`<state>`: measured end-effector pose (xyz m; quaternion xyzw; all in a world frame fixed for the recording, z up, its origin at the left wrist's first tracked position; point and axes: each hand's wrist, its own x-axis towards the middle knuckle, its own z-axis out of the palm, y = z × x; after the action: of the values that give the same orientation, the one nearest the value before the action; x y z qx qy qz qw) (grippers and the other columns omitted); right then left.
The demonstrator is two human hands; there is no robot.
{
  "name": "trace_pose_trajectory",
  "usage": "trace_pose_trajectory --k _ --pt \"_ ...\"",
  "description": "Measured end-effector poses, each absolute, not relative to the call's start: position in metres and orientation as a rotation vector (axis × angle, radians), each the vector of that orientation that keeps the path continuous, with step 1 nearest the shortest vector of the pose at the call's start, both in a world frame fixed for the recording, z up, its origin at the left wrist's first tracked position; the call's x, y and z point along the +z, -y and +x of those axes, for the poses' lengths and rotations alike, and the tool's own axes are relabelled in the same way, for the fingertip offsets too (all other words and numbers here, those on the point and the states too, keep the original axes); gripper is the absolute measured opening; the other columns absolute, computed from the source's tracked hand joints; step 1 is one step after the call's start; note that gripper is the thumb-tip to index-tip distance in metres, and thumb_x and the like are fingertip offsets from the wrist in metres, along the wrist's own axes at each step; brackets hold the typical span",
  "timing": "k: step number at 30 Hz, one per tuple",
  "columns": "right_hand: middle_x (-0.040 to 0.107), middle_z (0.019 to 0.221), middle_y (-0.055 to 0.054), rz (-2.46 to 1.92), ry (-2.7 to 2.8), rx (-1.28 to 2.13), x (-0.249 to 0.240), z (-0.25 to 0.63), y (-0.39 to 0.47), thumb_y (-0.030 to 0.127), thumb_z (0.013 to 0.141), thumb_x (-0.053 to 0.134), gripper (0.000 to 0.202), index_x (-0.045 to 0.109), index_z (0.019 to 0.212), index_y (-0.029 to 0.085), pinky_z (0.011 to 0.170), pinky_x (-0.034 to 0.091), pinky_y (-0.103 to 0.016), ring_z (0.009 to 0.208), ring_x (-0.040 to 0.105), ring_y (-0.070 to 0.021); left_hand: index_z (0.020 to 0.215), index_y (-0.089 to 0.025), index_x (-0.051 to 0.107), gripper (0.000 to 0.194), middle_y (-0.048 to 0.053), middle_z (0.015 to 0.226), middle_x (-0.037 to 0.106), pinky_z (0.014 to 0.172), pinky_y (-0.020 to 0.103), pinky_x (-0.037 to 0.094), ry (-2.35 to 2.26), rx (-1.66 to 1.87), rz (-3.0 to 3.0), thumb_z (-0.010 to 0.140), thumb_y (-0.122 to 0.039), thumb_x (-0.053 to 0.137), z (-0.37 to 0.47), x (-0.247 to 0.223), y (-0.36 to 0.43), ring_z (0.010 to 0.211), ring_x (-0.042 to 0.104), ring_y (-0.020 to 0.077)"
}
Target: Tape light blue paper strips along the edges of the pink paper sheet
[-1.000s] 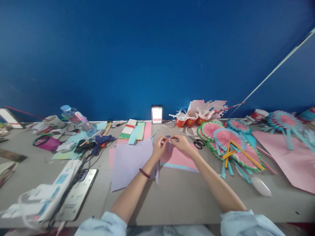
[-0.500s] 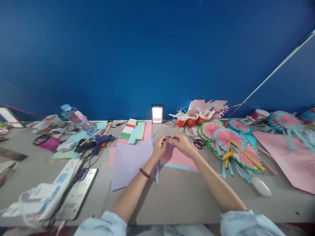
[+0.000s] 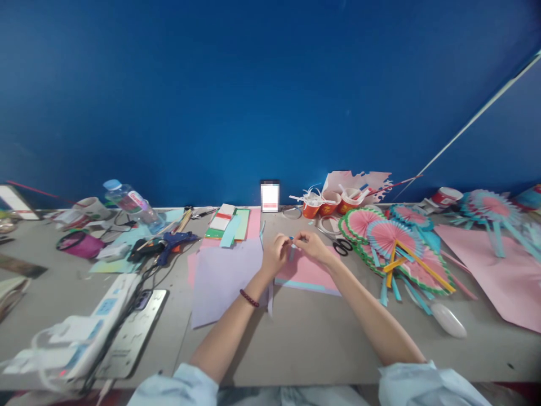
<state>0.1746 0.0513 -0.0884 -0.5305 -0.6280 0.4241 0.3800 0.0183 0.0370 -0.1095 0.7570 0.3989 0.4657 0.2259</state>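
Note:
Above a pink sheet of paper [image 3: 310, 268], both hands meet with the fingertips pinched close together. My left hand [image 3: 274, 254], with a dark bead bracelet on its wrist, is closed at the fingertips on a small blue piece [image 3: 291, 240] that looks like a paper strip. From the other side, my right hand [image 3: 313, 247] pinches at the same piece. Most of it is hidden by the fingers. Under my left forearm lies a lavender sheet [image 3: 226, 282]. Black-handled scissors [image 3: 342, 247] rest just right of my right hand.
Folded paper fans [image 3: 393, 239] and a white computer mouse [image 3: 448, 320] lie to the right. Paper cups [image 3: 310, 210] holding strips stand behind. On the left are a blue glue gun [image 3: 175, 242], a phone [image 3: 133, 335], a power strip [image 3: 97, 321] and a bottle [image 3: 131, 200].
My fingertips have shifted slightly, and more of the small blue piece shows between them. My right hand's fingers have bent a little more. Everything else stays in place.

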Motion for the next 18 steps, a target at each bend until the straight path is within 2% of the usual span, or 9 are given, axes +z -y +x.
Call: trace_pose_trajectory --k 6,10,14,18 --pt "0.056 0.056 0.000 -1.385 1.522 0.978 -0.105 0.181 -0.065 0.039 0.074 0.049 0.027 0.058 0.065 0.016 0.050 0.039 -0.023 0.052 0.050 -0.0121 0.081 -0.020 0.054 0.020 0.005 0.082 0.056 0.074 0.030 0.043 -1.069 1.228 2.099 0.091 -0.024 0.038 0.023 -0.109 -0.033 0.078 0.053 0.0173" --pt "0.066 0.073 -0.005 -1.422 1.503 0.770 -0.107 0.201 -0.077 0.043 0.078 0.049 0.031 0.063 0.080 0.016 0.062 0.045 -0.029 0.067 0.058 -0.0176 0.084 -0.020 0.056 0.018 0.006 0.087 0.059 0.077 0.030 0.045 -1.031 1.237 1.919 0.090 -0.029 0.042 0.026 -0.109 -0.033 0.084 0.056 0.0173" --pt "0.069 0.088 -0.008 -1.412 1.617 0.585 -0.110 0.211 -0.081 0.036 0.077 0.056 0.021 0.068 0.081 0.019 0.078 0.045 -0.036 0.085 0.059 -0.0230 0.088 -0.019 0.060 0.019 0.006 0.084 0.065 0.076 0.032 0.047 -0.978 1.249 1.387 0.083 -0.037 0.054 0.023 -0.110 -0.041 0.081 0.062 0.0179" --pt "0.068 0.085 -0.011 -1.397 1.766 0.477 -0.121 0.210 -0.080 0.024 0.075 0.057 0.014 0.070 0.075 0.018 0.087 0.042 -0.041 0.088 0.059 -0.0252 0.085 -0.017 0.064 0.026 0.006 0.081 0.068 0.071 0.031 0.049 -0.863 1.178 1.029 0.069 -0.037 0.070 0.017 -0.111 -0.047 0.075 0.064 0.0181"
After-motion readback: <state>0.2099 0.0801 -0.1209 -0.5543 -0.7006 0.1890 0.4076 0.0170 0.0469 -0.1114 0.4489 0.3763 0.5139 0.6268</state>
